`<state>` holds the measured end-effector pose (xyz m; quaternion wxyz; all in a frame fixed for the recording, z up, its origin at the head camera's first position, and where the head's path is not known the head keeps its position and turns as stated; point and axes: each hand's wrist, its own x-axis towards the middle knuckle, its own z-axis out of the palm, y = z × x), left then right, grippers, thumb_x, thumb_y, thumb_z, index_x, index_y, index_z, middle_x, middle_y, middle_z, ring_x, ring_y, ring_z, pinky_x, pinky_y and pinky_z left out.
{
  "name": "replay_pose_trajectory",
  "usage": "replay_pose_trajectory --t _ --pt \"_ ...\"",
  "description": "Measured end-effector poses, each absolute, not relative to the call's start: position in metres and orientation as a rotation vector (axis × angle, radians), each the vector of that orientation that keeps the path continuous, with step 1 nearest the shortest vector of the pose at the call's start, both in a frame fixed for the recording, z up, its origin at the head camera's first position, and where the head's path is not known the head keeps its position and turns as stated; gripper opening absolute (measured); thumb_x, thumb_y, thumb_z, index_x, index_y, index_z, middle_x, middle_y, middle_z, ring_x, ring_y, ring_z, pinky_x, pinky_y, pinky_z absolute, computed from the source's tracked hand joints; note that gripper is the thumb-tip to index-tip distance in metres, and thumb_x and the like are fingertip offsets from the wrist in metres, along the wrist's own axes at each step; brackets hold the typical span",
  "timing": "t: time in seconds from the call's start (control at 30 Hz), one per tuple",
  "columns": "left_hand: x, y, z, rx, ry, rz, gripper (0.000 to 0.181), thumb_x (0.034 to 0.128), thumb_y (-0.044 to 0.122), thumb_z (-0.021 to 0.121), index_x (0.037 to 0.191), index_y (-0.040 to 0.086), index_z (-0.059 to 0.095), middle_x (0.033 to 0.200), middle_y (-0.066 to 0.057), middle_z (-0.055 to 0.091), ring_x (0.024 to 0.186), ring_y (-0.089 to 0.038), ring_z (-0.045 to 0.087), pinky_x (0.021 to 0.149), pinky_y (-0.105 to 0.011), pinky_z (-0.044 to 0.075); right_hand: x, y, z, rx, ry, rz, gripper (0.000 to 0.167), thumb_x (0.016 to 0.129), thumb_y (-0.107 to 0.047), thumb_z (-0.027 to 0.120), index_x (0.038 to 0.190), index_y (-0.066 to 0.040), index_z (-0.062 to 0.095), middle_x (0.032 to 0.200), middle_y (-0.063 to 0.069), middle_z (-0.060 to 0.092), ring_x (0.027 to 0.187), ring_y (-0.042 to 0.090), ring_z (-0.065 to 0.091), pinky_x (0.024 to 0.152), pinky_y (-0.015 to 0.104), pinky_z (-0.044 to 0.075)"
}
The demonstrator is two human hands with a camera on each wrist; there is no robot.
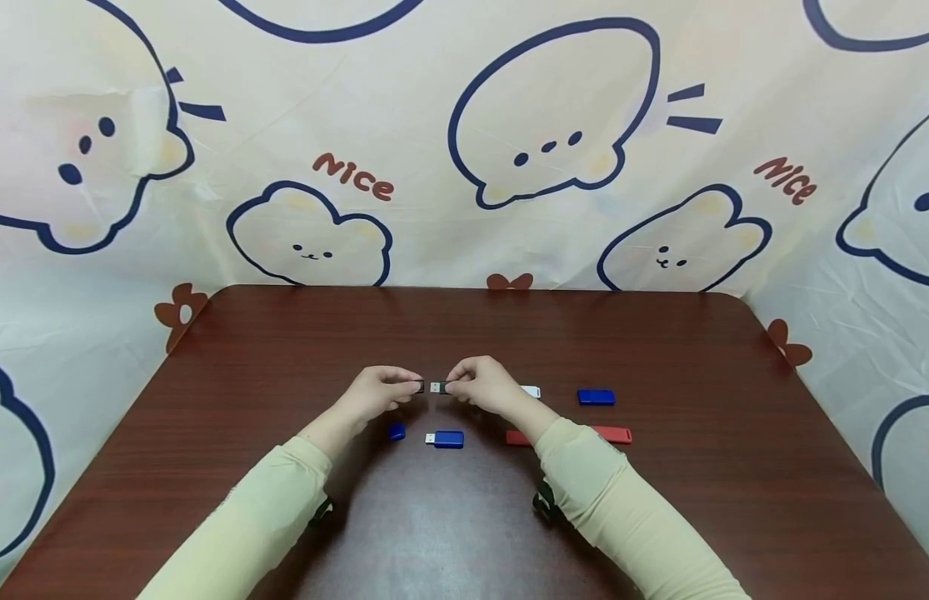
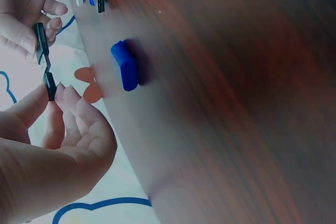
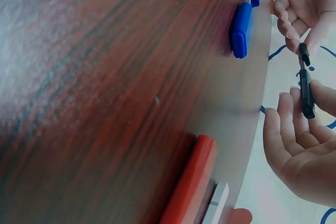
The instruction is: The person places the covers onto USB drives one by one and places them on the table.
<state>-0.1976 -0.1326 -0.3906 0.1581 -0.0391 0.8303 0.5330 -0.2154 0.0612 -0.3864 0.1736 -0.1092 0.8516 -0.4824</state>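
Note:
My left hand [image 1: 376, 393] pinches a small black cap [image 2: 50, 88] between thumb and fingertips. The right hand [image 1: 485, 387] holds a black USB flash drive [image 3: 307, 98] with its metal plug pointing left at the cap. In the head view a narrow gap shows between plug and cap, both held above the table. Nearer the front, below the hands, lies a blue USB flash drive [image 1: 449, 440] with its plug bare. Left of it is its likely match, a small blue cap [image 1: 397, 431], below the left hand.
Right of the right hand lies a blue rectangular piece [image 1: 596, 397]. A white piece [image 1: 534, 391] is partly hidden behind that hand. A long red piece [image 1: 612, 434] passes under the right forearm. The brown table [image 1: 659, 533] meets a patterned cloth [image 1: 427, 125] at its far edge.

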Motion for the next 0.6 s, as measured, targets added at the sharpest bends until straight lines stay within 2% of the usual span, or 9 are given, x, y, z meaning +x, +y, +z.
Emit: replay_pose_trajectory --t 0.17,0.37,0.6 --pt "-0.1962 -0.1299 -0.389 -0.125 2.362 1.529 0.028 0.0906 0.019 0.061 0.112 0.001 0.065 0.106 -0.016 0.066 0.097 -0.026 0.064 0.082 -0.034 0.05 -0.2142 0.0596 -0.3834 -0.3 2.405 -1.377 0.01 0.086 -0.009 0.065 0.09 0.0 0.066 0.079 0.015 0.065 0.065 0.012 0.056 0.058 0.021 0.046" --pt "-0.1961 -0.128 -0.3901 -0.115 2.354 1.545 0.027 0.0903 0.016 0.061 0.111 0.0 0.065 0.103 -0.014 0.067 0.092 -0.022 0.065 0.078 -0.031 0.049 -0.214 0.059 -0.3832 -0.311 2.411 -1.369 0.01 0.086 -0.009 0.065 0.09 0.0 0.067 0.076 0.01 0.064 0.066 0.012 0.057 0.058 0.02 0.045" --pt "-0.1966 -0.1278 -0.3933 -0.126 2.345 1.553 0.026 0.0895 0.016 0.062 0.11 0.0 0.066 0.101 -0.012 0.068 0.09 -0.019 0.064 0.076 -0.029 0.048 -0.2139 0.0589 -0.3836 -0.315 2.399 -1.367 0.01 0.086 -0.009 0.065 0.089 0.0 0.067 0.074 0.009 0.064 0.068 0.016 0.06 0.058 0.021 0.046"
